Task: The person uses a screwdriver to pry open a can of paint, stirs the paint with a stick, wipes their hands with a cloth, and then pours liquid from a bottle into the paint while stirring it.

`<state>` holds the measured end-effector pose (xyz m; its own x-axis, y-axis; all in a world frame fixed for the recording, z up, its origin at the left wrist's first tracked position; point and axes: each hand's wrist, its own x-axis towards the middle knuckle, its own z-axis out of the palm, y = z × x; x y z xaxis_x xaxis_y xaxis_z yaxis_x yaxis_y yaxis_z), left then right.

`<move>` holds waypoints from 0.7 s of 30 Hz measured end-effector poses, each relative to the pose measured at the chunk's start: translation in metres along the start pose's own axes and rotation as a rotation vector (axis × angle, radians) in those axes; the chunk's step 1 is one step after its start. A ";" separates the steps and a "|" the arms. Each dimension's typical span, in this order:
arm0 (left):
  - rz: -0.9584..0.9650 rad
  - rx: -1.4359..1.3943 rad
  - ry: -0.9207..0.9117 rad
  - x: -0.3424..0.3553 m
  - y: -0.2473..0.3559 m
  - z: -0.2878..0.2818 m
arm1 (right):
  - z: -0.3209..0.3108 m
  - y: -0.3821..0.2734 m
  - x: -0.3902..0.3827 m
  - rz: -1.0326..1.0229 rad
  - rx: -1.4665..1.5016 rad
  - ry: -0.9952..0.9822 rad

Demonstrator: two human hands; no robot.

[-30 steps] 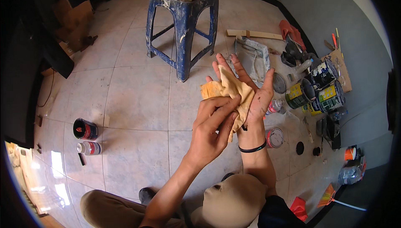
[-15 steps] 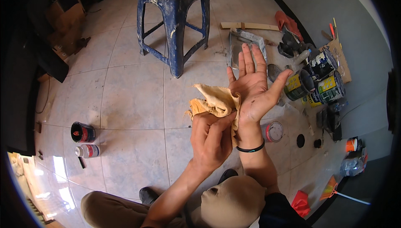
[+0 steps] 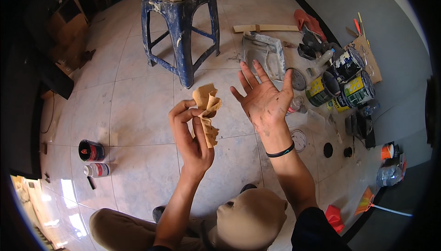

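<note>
Dangling near mid-view, a crumpled tan cloth (image 3: 206, 98) is being pinched by the left hand (image 3: 189, 134). From it: toward three o'clock, the right hand (image 3: 266, 103) is hovering apart, fingers spread, palm smudged; toward eleven, a paint-marked blue stool (image 3: 181, 23) is standing; toward eight, a dark can (image 3: 97, 151) is resting beside a bottle (image 3: 99, 170).

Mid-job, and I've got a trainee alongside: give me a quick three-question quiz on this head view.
1. Multiple choice: who holds the tan cloth?
A) Left hand only
B) Right hand only
C) Both hands

2. True or false: the right hand is open, with dark smudges on its palm.

3. Name it: which piece of furniture stands on the floor beyond both hands?

Key:
1. A, the left hand.
2. True.
3. The blue stool, splattered with pale marks.
</note>
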<state>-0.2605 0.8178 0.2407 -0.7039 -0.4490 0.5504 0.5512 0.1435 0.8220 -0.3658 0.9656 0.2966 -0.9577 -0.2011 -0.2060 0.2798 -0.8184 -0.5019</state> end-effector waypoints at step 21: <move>0.088 0.211 -0.046 -0.045 0.022 0.048 | -0.012 0.006 -0.009 0.074 0.277 -0.187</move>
<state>-0.2386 0.8839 0.2408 -0.6799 -0.3865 0.6231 0.5084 0.3639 0.7805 -0.3549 0.9691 0.2858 -0.9386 -0.3393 -0.0627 0.3441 -0.9079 -0.2393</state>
